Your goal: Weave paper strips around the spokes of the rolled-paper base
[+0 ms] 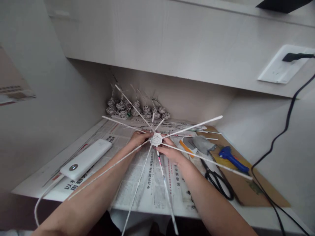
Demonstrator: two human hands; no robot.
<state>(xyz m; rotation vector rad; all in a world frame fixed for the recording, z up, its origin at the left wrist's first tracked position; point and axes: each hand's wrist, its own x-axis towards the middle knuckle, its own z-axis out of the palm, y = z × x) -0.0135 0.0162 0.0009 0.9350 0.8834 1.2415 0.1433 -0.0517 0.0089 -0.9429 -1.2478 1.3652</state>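
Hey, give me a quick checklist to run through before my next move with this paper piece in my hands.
1. Disc steadied: ok, left hand and right hand both have fingers at its edge.
2. Attached rods spread apart: ok, they fan outward around the disc.
3. Disc's underside: cannot tell, it is hidden.
4. Loose rods available: ok, lying behind the hands.
5. Scissors within reach: probably ok, beside the right forearm.
6. Rod tips clear of black cable: cannot tell, depth is unclear.

I note one camera, head-worn, looking forward and down at the newspaper [155, 186] from close above, taking in the wall socket [274, 70] at upper right.
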